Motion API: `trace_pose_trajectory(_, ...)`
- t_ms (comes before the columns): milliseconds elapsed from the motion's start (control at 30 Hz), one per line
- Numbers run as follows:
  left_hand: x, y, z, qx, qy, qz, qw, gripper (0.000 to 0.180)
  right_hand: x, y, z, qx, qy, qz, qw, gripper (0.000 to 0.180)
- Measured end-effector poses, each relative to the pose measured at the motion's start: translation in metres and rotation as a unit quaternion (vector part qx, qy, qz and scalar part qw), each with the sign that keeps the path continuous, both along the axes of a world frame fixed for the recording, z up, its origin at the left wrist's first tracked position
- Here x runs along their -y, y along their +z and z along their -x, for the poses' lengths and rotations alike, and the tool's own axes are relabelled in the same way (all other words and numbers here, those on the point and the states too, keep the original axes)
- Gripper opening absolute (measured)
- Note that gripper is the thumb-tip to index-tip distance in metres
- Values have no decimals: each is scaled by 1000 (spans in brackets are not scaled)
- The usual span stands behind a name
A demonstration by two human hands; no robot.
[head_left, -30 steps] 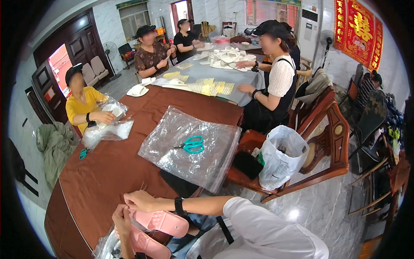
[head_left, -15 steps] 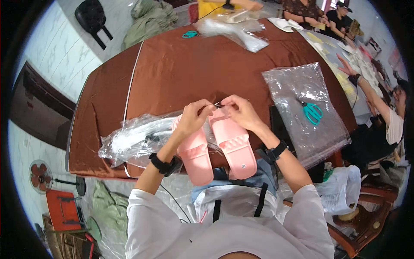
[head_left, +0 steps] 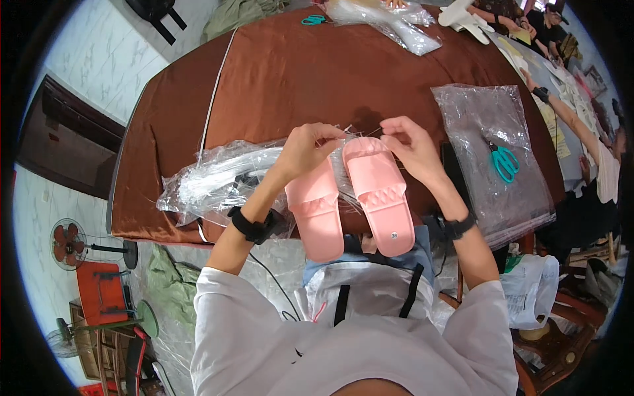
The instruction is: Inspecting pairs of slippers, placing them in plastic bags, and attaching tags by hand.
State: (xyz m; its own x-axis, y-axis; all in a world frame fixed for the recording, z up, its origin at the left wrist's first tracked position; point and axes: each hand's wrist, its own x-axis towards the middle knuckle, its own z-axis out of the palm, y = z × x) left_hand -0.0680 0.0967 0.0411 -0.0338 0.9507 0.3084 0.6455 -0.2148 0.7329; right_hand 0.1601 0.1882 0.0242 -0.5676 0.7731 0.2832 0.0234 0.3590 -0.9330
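Two pink slide sandals lie side by side at the table's near edge, toes pointing away from me: the left sandal (head_left: 319,218) and the right sandal (head_left: 379,198). Just beyond the toe of the left one, my left hand (head_left: 309,150) is closed in a pinch, with thin pale strand ends sticking out by its fingertips. My right hand (head_left: 415,150) pinches a thin dark strand (head_left: 374,131) above the right sandal's toe. Where the strand's other end goes is too fine to make out. A clear plastic bag of thin white strands (head_left: 224,175) lies under my left forearm.
A flat clear plastic bag (head_left: 482,125) with teal-handled scissors (head_left: 504,164) on it lies to the right. Other teal scissors (head_left: 314,20) and more plastic bags (head_left: 416,33) sit at the brown table's (head_left: 297,72) far side. Other people work at upper right.
My hands have moved apart, the right one drawing away to the right with a thin strand at its fingertips. The whole view has shifted, so the table's far side sits higher.
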Motion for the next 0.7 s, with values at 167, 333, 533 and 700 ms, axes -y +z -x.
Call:
trace_pose_trajectory(167,4,-1,6,-113,-39,62,991,29,51,23,-41,153,-13,-134,979,40)
trace_pose_trajectory(333,-6,-8,-4,-222,-9,51,974,23,72,-9,-44,168,-77,-221,958,42)
trace_pose_trajectory(533,-5,-7,-6,-95,51,-6,994,13,81,-24,-46,142,-111,-214,960,35)
trace_pose_trajectory(700,-2,1,-2,54,71,40,995,10,78,-19,-48,136,-105,-202,964,32)
